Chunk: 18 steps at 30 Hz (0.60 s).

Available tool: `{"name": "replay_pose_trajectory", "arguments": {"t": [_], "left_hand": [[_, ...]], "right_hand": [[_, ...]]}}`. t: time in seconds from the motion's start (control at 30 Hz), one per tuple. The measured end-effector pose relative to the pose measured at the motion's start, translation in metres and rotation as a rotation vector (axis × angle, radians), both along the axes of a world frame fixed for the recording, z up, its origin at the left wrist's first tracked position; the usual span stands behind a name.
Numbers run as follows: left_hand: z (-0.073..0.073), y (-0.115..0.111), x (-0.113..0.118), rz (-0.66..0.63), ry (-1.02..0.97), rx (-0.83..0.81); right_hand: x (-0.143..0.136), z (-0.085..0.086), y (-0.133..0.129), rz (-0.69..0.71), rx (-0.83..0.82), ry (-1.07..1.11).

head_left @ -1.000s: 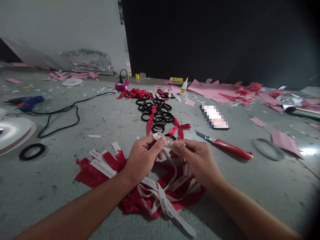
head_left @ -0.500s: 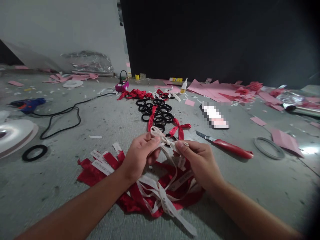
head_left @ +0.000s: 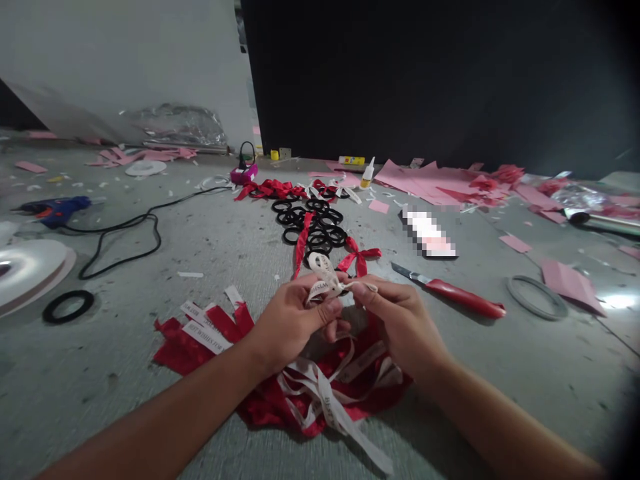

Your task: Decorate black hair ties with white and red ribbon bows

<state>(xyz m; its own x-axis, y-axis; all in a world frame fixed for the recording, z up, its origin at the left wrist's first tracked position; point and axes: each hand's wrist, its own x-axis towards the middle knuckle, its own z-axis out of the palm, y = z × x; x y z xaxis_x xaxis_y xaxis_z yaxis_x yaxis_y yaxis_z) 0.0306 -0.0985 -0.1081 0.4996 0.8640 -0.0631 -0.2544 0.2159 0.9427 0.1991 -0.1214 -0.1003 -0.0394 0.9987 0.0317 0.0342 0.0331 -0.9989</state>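
My two bare hands meet over a grey floor, both closed on one narrow white ribbon (head_left: 327, 283) printed with dark lettering. The ribbon is knotted, with loops standing up between my hands. My left hand (head_left: 290, 320) curls its fingers around the looped side, thumb just below the knot; part of its grip is hidden. My right hand (head_left: 403, 313) pinches a slim, twisted part of the ribbon between thumb and fingers, to the right of the knot.

Beneath both hands and toward me lies a loose heap of red ribbon (head_left: 265, 403), with white printed strips (head_left: 325, 393) tangled over it. Just beyond my fingertips is a cluster of black rings (head_left: 320, 239), and a red bow (head_left: 361, 255) lies near my right fingers.

To the right of my right hand rests a knife (head_left: 460, 297) with a red handle, its blade pointing back toward the ribbon. Farther right is a thin grey ring (head_left: 513, 295).

Well to the left of my left hand are a single black ring (head_left: 49, 311), a white spool (head_left: 47, 263) cut off by the view's edge, and a blue glue gun (head_left: 63, 210) with a black cord (head_left: 155, 230).
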Motion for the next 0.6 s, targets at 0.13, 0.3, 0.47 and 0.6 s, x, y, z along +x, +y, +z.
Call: {"name": "replay_pose_trajectory", "arguments": {"t": [0.13,0.3,0.47,0.6], "left_hand": [[0.0018,-0.0007,0.0015,0.061,-0.104,-0.099],[0.0054,-0.0024,0.0026,0.004,-0.042,-0.11],[0.0058,-0.0051,-0.0009,-0.04,0.195,0.102],[0.0062,-0.0094,-0.0019,0.018,0.387,0.29]], "right_hand": [[0.0033,-0.0023,0.0024,-0.085,-0.042,0.039],[0.0012,-0.0019,0.0037,0.065,-0.1,0.121],[-0.0006,0.0023,0.0023,0.154,-0.049,-0.156],[0.0011,0.0028,0.0018,0.104,-0.003,-0.209]]}}
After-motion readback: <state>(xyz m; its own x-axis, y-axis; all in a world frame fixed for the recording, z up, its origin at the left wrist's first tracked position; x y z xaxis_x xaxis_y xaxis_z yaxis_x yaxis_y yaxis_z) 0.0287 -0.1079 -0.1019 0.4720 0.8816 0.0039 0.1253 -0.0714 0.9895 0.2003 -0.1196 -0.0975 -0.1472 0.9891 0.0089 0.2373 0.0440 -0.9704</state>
